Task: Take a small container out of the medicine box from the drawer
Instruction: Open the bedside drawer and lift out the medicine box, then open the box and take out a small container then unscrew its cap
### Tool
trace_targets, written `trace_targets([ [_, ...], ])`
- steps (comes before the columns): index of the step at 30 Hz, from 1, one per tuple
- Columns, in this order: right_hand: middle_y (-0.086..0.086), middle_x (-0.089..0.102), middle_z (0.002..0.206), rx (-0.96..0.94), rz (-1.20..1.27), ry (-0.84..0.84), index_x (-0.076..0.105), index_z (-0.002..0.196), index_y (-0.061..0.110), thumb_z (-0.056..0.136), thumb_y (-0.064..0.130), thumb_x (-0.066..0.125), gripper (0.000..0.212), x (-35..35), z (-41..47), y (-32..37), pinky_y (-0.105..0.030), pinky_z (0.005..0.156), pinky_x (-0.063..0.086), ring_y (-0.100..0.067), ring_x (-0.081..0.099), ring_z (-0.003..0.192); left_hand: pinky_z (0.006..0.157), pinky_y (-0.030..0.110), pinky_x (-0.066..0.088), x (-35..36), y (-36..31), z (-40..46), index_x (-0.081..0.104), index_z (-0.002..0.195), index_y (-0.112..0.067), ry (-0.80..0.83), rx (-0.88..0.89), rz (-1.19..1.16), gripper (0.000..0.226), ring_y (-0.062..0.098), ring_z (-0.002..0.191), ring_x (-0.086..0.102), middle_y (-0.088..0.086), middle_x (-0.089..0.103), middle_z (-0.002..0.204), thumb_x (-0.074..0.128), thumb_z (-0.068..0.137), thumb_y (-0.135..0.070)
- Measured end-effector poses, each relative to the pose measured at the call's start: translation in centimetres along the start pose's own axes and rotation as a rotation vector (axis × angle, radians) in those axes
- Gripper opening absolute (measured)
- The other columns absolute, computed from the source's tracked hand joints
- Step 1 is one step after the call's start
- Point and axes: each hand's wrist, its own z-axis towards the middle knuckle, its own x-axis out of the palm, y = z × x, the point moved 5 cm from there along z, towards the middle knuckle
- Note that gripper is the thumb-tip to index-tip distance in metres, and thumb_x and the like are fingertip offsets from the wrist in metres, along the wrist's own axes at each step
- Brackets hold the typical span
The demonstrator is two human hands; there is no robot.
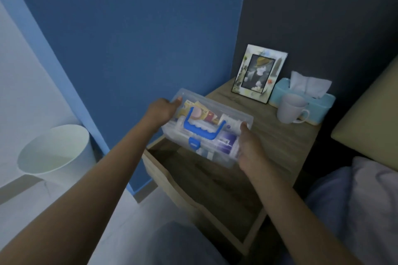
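box: clear plastic medicine box with a blue carry handle and blue latch (206,127), held up in the air over the open wooden bedside drawer (206,196), so it's clear of the drawer but hasn't been put down anywhere yet

left hand: left hand (162,111) clamped on the far-left end of the box, thumb on top of the lid, fingers under where I can't see them

right hand: right hand (249,150) wrapped round the near-right end, palm against the side wall. One hand per end makes sense to me, a long loose-filled box would tip if you grabbed it by one corner

lid: looks closed and the blue latch looks done up, which is probably why nobody's bothered with the handle

contents: packets and what look like small white containers show through the lid, too blurry to say which one is the target

drawer: pulled right out below the box, and what I can see of the inside looks bare

nightstand top (269,135): just behind the box, partly free. White mug (290,111), light blue tissue box (305,101) and picture frame (259,73) all sit toward the back by the wall, so my guess is the box gets set on the front part to free a hand for the latch

watch out: mug is the nearest thing behind the box
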Motion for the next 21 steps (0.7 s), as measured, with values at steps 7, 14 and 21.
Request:
trace_targets([
  [7, -0.019, 0.059, 0.131, -0.156, -0.191, 0.000, 0.048, 0.135, 0.005, 0.100, 0.042, 0.038, 0.051, -1.7, 8.6, 7.4, -0.046, 0.099, 0.049, -0.034, 0.060, 0.115, 0.102, 0.040, 0.044, 6.3, -2.1, 4.3, 0.055, 0.128, 0.007, 0.080, -0.044, -0.072, 0.064, 0.037, 0.122, 0.055, 0.025, 0.057, 0.133, 0.048, 0.094, -0.047],
  [14, -0.012, 0.069, 0.104, -0.186, -0.266, -0.039, 0.057, 0.121, 0.012, 0.095, 0.043, 0.050, 0.041, -2.2, 17.8, 10.7, -0.039, 0.076, 0.057, -0.026, 0.068, 0.085, 0.087, 0.035, 0.047, 11.3, -2.7, 11.3, 0.063, 0.116, 0.007, 0.099, -0.058, -0.108, 0.061, 0.036, 0.112, 0.061, 0.025, 0.063, 0.122, 0.052, 0.092, -0.048],
  [21, -0.008, 0.070, 0.102, -0.276, -0.472, -0.084, 0.064, 0.103, 0.015, 0.089, 0.052, 0.055, 0.040, -2.2, 20.0, 12.1, -0.021, 0.057, 0.047, -0.010, 0.065, 0.064, 0.042, 0.019, 0.032, 12.0, -3.3, 13.3, 0.042, 0.054, -0.013, 0.051, -0.080, -0.066, 0.054, 0.012, 0.054, 0.046, 0.001, 0.045, 0.057, 0.054, 0.089, -0.052],
])
